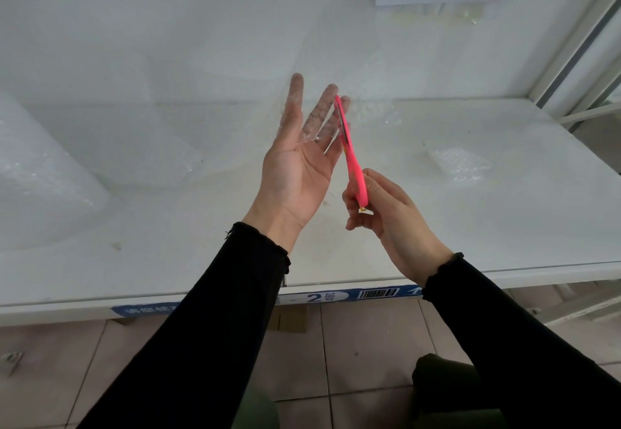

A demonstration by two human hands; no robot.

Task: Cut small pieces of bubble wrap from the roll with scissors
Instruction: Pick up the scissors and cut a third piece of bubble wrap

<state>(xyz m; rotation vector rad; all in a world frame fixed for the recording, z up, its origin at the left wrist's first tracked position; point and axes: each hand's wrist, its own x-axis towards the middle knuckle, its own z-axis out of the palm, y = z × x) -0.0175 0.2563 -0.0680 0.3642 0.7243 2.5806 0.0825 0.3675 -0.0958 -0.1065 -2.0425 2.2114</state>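
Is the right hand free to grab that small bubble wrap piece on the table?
Probably not yet: the right hand grips the pink scissors, though the way to the piece looks clear.

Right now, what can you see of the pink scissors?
The pink scissors look plastic-handled, seen edge-on, a strip of grey blade showing near the tip. They slant up and away from the right hand, which grips the handle end, where a small yellow-white tag sticks out. The tip meets the bubble wrap draped over fingers of the left hand.

White shelf (pixel 470 243), blue label strip (pixel 336 296) on its front edge. White back panel (pixel 168 25) behind, beige tile floor (pixel 363 344) below, metal upright (pixel 568 48) at right.
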